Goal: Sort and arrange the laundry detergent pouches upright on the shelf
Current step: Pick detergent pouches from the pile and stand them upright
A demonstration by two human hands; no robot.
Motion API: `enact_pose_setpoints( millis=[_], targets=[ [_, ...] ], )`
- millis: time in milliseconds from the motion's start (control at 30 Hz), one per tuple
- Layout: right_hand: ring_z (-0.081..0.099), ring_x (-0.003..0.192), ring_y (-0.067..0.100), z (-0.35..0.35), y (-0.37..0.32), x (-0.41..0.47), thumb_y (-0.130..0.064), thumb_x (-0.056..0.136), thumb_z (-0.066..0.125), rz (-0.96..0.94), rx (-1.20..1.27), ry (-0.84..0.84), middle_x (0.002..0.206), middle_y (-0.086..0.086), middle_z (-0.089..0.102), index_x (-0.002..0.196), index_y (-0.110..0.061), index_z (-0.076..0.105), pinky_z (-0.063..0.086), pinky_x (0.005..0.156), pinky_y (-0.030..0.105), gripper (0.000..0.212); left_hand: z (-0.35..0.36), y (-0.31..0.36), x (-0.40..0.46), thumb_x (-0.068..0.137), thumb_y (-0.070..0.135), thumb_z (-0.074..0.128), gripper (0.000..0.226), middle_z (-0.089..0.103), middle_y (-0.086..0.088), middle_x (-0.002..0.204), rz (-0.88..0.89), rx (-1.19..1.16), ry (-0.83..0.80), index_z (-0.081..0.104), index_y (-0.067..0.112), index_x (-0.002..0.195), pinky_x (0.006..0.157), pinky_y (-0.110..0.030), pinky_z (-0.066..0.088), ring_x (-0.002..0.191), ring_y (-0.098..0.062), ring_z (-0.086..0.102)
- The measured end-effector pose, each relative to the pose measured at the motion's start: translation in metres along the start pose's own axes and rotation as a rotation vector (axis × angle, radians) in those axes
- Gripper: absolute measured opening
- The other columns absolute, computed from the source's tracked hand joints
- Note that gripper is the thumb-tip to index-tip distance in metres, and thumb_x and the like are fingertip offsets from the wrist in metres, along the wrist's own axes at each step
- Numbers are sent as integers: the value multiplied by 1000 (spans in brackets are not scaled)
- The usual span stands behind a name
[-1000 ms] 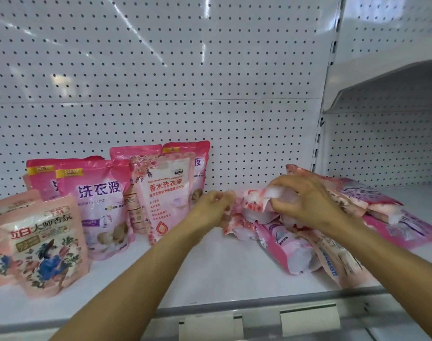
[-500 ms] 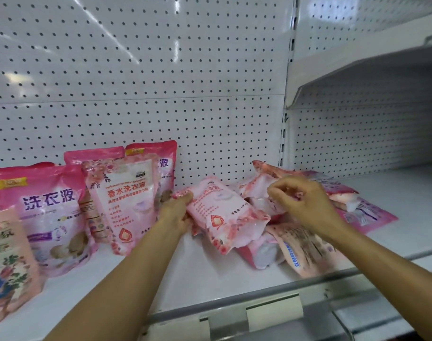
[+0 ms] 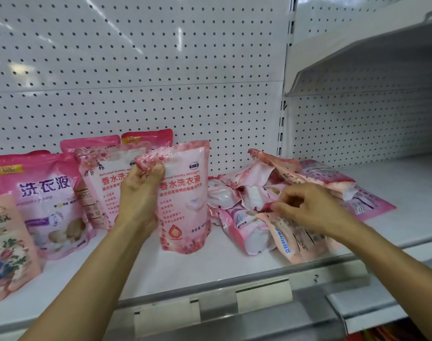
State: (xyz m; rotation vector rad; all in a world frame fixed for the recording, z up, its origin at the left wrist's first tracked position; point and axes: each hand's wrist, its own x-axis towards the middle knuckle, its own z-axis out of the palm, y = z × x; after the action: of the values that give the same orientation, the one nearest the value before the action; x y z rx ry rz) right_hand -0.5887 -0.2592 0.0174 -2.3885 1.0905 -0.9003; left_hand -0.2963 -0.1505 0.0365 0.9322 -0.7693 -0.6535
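Note:
My left hand (image 3: 140, 195) grips the top left corner of a pink floral detergent pouch (image 3: 187, 200), which stands upright on the white shelf (image 3: 210, 264). To its left stands a matching upright pouch (image 3: 104, 183), partly hidden behind my hand. Over a heap of fallen pouches (image 3: 271, 205) on the right hovers my right hand (image 3: 308, 207), its fingers curled and pinching the edge of a peach pouch (image 3: 296, 239) in the heap.
More pouches stand at the left: a pink and purple one (image 3: 45, 200), a peach floral one (image 3: 5, 247) at the front, two darker pink ones (image 3: 148, 137) behind. A pegboard wall backs the shelf. A purple flat pouch (image 3: 367, 200) lies far right. Price tag holders line the front rail (image 3: 259, 294).
My left hand lifted the pink floral pouch off the heap and stood it upright beside the matching one. My right hand dropped lower onto the heap. The camera shifted right.

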Motion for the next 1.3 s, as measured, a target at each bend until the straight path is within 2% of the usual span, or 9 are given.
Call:
enact_pose_setpoints(
  millis=[133,200,300,433,633,767,900,1200,1300],
  targets=[
    [51,63,2,14,-14,-27,-81,56,55,39,-589,-225,71,-15,55,78,-29,47,32,52,26,58,0,2,-4,93,18,63,0,75,2,81,45,75,-9,63,18,93,66,-35,60,76,-18,74],
    [54,72,14,22,-18,-37,-62,69,59,37,-677,-265,86,-11,53,85,-26,38,34,53,27,45,1,4,-8,93,19,63,3,75,1,81,56,65,-2,64,16,94,65,-33,60,75,-18,74],
    [63,92,28,24,-27,-40,-26,88,50,13,-775,-169,104,1,62,98,-19,51,47,71,33,12,2,8,-15,93,19,63,6,76,3,76,104,60,30,66,14,95,56,-26,58,69,-14,74],
    [67,88,28,-12,-52,-35,-34,88,54,6,-925,47,100,2,67,111,-22,54,36,59,29,27,-4,13,-24,94,16,63,4,74,5,72,172,81,97,66,17,92,56,-27,58,67,-12,73],
    [59,71,29,-73,-107,3,-12,85,57,-87,-578,120,74,3,60,73,-24,52,54,69,44,18,-43,37,-36,93,18,66,8,73,8,72,297,156,237,62,14,99,57,-25,58,65,-8,71],
    [58,65,13,-75,-148,30,-18,81,67,-223,-357,115,71,-5,63,73,-23,62,44,56,28,11,-73,50,-43,92,24,67,14,74,8,77,332,239,293,65,15,101,57,-23,57,68,-8,72],
    [64,66,20,-18,-186,52,-18,80,69,-242,-183,-36,68,-3,64,66,-22,60,54,60,37,18,-98,62,-42,93,24,65,10,72,4,83,346,250,376,64,16,100,59,-25,57,70,-10,71],
    [64,83,18,97,-199,69,-26,87,65,-230,-161,-230,89,-5,69,86,-24,66,52,76,37,3,-117,66,-35,96,24,62,5,70,-3,89,333,369,480,60,21,93,57,-25,58,74,-16,71],
    [64,89,15,102,-197,70,-28,87,67,-199,-130,-190,99,-8,69,97,-26,66,53,83,42,11,-122,70,-35,94,16,63,21,65,-6,106,344,540,500,51,27,108,78,-40,60,95,-26,68]
  ],
)
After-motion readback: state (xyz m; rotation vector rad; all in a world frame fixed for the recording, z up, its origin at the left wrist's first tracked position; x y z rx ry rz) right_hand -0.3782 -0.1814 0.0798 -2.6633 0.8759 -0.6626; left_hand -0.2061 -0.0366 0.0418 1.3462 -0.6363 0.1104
